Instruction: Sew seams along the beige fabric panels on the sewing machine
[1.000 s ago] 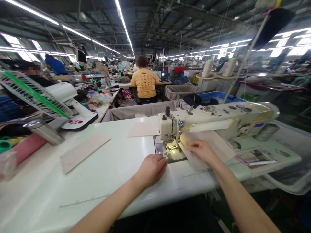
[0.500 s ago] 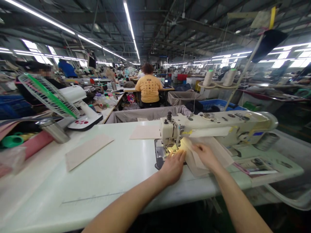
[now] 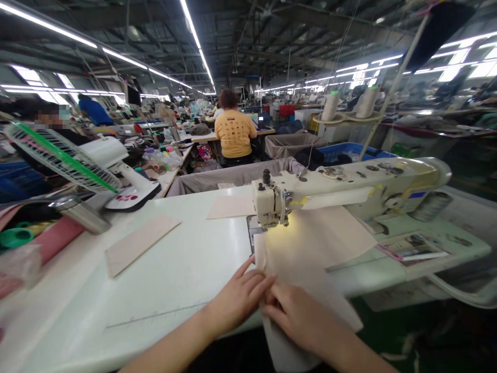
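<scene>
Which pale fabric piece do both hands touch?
The large cream fabric sheet under the left hand and right hand; the two smaller rectangular pieces lie untouched on the white table.

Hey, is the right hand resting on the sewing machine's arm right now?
No, the right hand is down on the pale fabric near the front edge of the table, away from the sewing machine's arm.

White desk fan (image 3: pixel 104 155), steel flask (image 3: pixel 81 215) left; two thread cones (image 3: pixel 330 106) right; co-worker in yellow shirt (image 3: pixel 234 133) ahead.
</scene>
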A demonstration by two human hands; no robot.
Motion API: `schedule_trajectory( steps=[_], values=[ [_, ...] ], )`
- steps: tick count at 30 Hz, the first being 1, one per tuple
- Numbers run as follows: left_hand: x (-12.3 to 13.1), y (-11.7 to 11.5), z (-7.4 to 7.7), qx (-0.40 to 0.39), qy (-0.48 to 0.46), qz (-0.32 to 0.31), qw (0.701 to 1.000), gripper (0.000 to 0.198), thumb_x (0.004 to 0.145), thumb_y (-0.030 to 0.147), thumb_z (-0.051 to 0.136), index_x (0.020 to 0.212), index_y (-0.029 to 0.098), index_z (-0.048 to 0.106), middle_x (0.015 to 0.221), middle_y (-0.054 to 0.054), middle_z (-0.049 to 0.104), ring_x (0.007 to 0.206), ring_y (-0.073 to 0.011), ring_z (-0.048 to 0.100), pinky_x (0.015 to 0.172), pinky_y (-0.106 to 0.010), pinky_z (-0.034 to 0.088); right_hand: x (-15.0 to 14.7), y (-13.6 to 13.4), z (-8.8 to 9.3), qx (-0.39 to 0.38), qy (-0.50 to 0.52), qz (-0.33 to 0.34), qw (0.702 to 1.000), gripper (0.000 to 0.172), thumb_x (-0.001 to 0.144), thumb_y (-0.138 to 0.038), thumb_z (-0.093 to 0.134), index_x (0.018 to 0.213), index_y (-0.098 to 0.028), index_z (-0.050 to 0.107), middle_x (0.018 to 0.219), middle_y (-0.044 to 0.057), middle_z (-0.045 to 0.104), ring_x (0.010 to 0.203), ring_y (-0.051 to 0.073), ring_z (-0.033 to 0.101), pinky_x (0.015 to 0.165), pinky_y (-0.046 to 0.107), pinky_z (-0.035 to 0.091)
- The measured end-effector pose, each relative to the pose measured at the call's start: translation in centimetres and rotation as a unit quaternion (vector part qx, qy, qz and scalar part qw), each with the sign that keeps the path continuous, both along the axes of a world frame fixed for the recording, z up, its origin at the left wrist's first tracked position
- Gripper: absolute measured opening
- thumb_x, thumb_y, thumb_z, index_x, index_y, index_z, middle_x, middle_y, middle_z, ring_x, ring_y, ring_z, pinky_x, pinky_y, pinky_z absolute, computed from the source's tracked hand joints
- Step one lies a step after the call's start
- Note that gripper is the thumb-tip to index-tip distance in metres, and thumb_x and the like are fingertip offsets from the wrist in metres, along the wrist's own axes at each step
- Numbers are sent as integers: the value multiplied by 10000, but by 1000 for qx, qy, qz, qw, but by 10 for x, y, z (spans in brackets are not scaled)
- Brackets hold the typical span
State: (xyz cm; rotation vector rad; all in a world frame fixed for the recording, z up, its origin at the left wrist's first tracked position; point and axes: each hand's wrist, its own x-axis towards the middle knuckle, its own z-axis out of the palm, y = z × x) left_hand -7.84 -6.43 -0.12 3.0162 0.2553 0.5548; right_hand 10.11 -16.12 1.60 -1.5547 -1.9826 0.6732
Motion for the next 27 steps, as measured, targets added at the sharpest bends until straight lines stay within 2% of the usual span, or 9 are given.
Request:
schedule_trajectory(
  steps=[2,5,9,12,15,19,22,25,27],
  values=[
    [-23,4,2,7,13,19,1000,305,1021,142,420,1269,195,589,1027,-71,717,1077,-202,670,1197,-513,346,6,0,-7,21,8,21,1000,213,985,-209,494,831,-231,639,804,-3,726,755,155,698,688,227,506],
    [-52,9,11,17,33,20,999,306,990,98,423,1183,191,641,1252,-106,674,1278,-233,573,1177,-460,394,31,-3,-19,81,-7,60,995,243,992,-360,522,1154,-216,632,1176,90,712,1112,218,657,961,318,508],
    [-68,2,24,-5,125,-24,992,458,888,96,516,1343,128,558,1410,-154,587,1402,-317,449,1213,-561,278,58,-13,-42,104,-131,225,960,958,753,-496,785,1528,-137,352,1568,171,404,1467,328,334,1225,474,250],
    [-69,-8,29,-70,164,-57,982,568,855,108,521,1423,129,502,1429,-153,575,1356,-309,510,1181,-483,369,65,-20,-51,121,-183,241,945,839,820,-178,697,1560,-181,302,1588,111,388,1493,262,293,1250,449,200],
    [-68,-10,31,-183,119,-10,976,476,918,162,507,1390,196,559,1418,-114,593,1298,-265,570,1102,-370,467,66,-18,-50,135,-128,226,956,645,876,-10,500,1480,-230,449,1516,76,503,1437,215,402,1217,434,289],
    [-61,3,29,-363,16,140,921,331,963,338,502,1207,212,688,1253,-88,698,1164,-251,649,1020,-344,507,60,8,-46,43,125,78,988,365,907,-227,579,1270,-214,618,1279,121,684,1169,246,649,1007,408,520],
    [-51,18,20,-402,-37,314,859,409,938,486,474,1044,172,715,1053,-94,751,964,-277,698,870,-374,547,48,34,-50,-35,315,-113,942,592,855,-368,618,1400,-191,472,1143,122,713,945,234,719,804,368,589],
    [-40,28,10,-373,-28,408,833,456,873,591,471,825,185,672,773,-53,715,734,-257,663,688,-345,516,37,51,-56,-62,347,-217,910,792,794,-413,625,1485,-165,328,961,63,714,751,204,705,697,339,568],
    [-37,31,6,-347,-34,429,834,437,852,589,441,766,202,623,683,-25,656,666,-235,624,631,-320,473,35,55,-56,-57,295,-237,924,700,787,-394,608,1427,-177,423,883,26,693,659,178,658,666,323,535]
  ],
)
